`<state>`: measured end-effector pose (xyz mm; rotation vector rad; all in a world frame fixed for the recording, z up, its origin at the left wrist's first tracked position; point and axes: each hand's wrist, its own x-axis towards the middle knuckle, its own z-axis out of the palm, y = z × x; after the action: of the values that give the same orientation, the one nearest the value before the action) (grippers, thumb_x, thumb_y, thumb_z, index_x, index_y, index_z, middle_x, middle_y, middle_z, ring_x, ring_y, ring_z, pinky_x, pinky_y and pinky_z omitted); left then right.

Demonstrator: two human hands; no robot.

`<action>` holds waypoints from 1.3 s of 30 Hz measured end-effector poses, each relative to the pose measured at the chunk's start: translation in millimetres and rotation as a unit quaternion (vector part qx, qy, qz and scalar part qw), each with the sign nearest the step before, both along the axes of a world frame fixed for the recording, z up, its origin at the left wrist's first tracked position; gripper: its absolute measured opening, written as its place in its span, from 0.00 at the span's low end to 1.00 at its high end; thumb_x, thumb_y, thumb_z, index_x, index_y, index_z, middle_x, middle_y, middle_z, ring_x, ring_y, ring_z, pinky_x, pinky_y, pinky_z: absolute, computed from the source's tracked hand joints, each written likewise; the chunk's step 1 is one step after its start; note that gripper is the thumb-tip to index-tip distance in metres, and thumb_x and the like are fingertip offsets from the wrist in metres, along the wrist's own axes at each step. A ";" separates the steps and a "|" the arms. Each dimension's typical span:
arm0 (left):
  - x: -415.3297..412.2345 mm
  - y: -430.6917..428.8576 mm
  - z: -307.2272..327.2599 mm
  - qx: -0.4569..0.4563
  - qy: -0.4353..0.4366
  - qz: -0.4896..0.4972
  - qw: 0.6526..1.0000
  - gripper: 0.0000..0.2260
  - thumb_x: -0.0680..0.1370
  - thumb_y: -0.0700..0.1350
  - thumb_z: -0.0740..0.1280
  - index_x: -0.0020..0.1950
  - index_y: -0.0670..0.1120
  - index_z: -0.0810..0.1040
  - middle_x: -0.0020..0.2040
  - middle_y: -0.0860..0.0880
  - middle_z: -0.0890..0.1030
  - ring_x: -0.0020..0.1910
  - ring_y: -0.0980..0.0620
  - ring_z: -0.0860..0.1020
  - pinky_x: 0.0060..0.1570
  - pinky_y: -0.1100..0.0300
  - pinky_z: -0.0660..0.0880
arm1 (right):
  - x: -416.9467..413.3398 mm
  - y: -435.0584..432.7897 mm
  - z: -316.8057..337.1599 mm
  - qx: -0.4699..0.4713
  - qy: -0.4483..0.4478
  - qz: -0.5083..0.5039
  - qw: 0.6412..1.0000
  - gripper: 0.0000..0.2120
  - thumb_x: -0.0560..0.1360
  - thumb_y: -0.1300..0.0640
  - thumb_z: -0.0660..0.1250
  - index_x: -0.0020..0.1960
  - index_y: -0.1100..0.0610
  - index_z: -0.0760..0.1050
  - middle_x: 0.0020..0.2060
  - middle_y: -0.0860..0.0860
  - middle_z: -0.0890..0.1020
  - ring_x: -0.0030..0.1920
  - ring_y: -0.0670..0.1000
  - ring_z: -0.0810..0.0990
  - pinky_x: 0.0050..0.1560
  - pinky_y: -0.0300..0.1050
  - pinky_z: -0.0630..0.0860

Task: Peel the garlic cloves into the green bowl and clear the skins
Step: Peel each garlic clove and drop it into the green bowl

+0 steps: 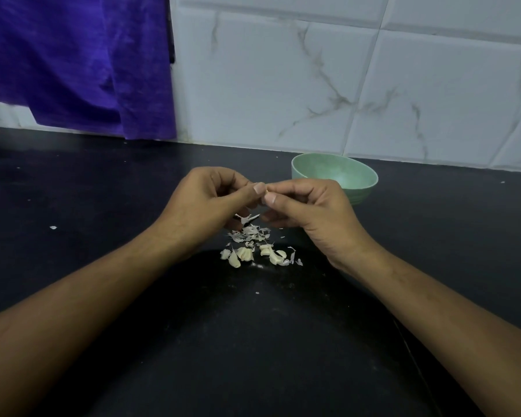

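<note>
– White clove (265, 191), pinched from both ends. Left hand (211, 200) grips it with thumb and forefinger. Right hand (310, 209) nips the other end, its other fingers curled under.
– Why two-handed, in mid-air?
– My read: one hand anchors, the other strips. They work directly above the skins (248, 233), so scraps land on one heap. A loose strip (247, 218) hangs under the left fingers.
– Other garlic?
– Loose cloves (244, 254) on the black counter (103, 191), on the person's side of the heap and touching it. Can't tell from here whether they're peeled.
– Bowl?
– Green bowl (337, 173) just beyond the right hand, near the marble tile wall (373, 85). That makes a short drop for a finished clove. The visible part of the inside shows no cloves, and the hand hides the near rim.
– Progress?
– Early to middle, I'd judge. Peeling is under way and the skins aren't cleared.
– Anything else?
– Purple cloth (73, 55) hanging far left, well apart from the work.
</note>
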<state>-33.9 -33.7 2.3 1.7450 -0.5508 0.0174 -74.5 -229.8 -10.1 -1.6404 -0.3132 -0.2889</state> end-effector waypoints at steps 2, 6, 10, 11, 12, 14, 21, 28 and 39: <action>-0.2 -0.4 0.5 -0.013 0.025 -0.011 1.000 0.10 0.79 0.46 0.75 0.47 0.39 0.85 0.41 0.43 0.85 0.38 0.52 0.81 0.38 0.55 0.83 | 0.9 -1.1 0.1 -0.035 -0.026 -0.009 0.999 0.10 0.78 0.65 0.72 0.59 0.64 0.84 0.49 0.56 0.88 0.47 0.54 0.87 0.52 0.47 0.84; -1.3 0.3 1.9 -0.019 0.043 -0.027 0.998 0.08 0.80 0.42 0.73 0.49 0.37 0.85 0.46 0.37 0.86 0.39 0.51 0.81 0.37 0.57 0.83 | 3.2 -2.4 0.6 -0.052 -0.050 -0.020 0.997 0.09 0.78 0.63 0.73 0.57 0.64 0.85 0.48 0.56 0.88 0.49 0.54 0.88 0.52 0.44 0.82; -3.2 0.0 2.3 -0.023 0.039 -0.023 0.999 0.07 0.80 0.41 0.73 0.47 0.36 0.84 0.46 0.36 0.86 0.39 0.50 0.81 0.38 0.55 0.82 | 3.4 -2.1 0.8 -0.033 -0.051 -0.011 0.998 0.09 0.77 0.65 0.74 0.56 0.66 0.84 0.46 0.57 0.88 0.47 0.54 0.88 0.49 0.43 0.82; -3.9 -0.7 2.1 -0.024 0.035 -0.017 0.999 0.07 0.80 0.40 0.73 0.47 0.36 0.84 0.45 0.36 0.85 0.38 0.51 0.81 0.38 0.55 0.82 | 2.7 -1.7 1.3 -0.028 -0.051 -0.009 0.998 0.08 0.77 0.66 0.74 0.56 0.67 0.84 0.45 0.57 0.88 0.46 0.53 0.88 0.47 0.41 0.82; -4.8 -1.5 1.9 -0.025 0.030 -0.009 0.999 0.07 0.80 0.39 0.73 0.46 0.36 0.84 0.44 0.36 0.85 0.38 0.51 0.81 0.37 0.56 0.82 | 2.0 -1.2 1.5 -0.026 -0.052 -0.006 0.998 0.08 0.77 0.67 0.73 0.55 0.67 0.84 0.45 0.58 0.88 0.44 0.51 0.88 0.46 0.40 0.82; -6.4 -3.7 1.4 -0.027 0.022 0.006 0.999 0.07 0.79 0.39 0.73 0.43 0.36 0.84 0.42 0.36 0.85 0.36 0.51 0.81 0.37 0.56 0.81 | 1.0 0.2 0.9 -0.027 -0.055 -0.006 0.998 0.08 0.77 0.68 0.73 0.55 0.68 0.84 0.43 0.59 0.88 0.42 0.51 0.88 0.44 0.39 0.82; -6.3 -6.1 -1.5 -0.036 0.022 0.039 0.998 0.06 0.70 0.47 0.76 0.35 0.46 0.85 0.38 0.40 0.85 0.34 0.50 0.81 0.36 0.56 0.82 | 0.9 4.7 0.3 -0.040 -0.062 -0.016 0.997 0.06 0.77 0.68 0.73 0.54 0.67 0.84 0.43 0.58 0.88 0.40 0.59 0.88 0.44 0.47 0.85; -5.1 -5.7 -0.5 -0.037 0.021 0.023 0.999 0.07 0.80 0.40 0.73 0.43 0.40 0.84 0.37 0.44 0.84 0.34 0.53 0.81 0.35 0.59 0.81 | 0.7 4.2 1.9 -0.030 -0.043 -0.007 0.999 0.08 0.79 0.66 0.71 0.57 0.65 0.83 0.45 0.59 0.88 0.44 0.60 0.88 0.48 0.51 0.86; -4.7 -2.8 0.9 -0.032 0.021 -0.024 0.999 0.06 0.80 0.42 0.73 0.50 0.40 0.86 0.41 0.44 0.86 0.40 0.54 0.83 0.39 0.54 0.83 | -1.3 1.2 6.0 -0.021 -0.015 -0.007 1.000 0.07 0.79 0.66 0.70 0.57 0.65 0.81 0.44 0.61 0.88 0.45 0.57 0.88 0.48 0.51 0.85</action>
<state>-38.6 -36.5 3.3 1.6653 -0.5551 -0.0343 -75.8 -228.6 -4.1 -1.6817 -0.3314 -0.3193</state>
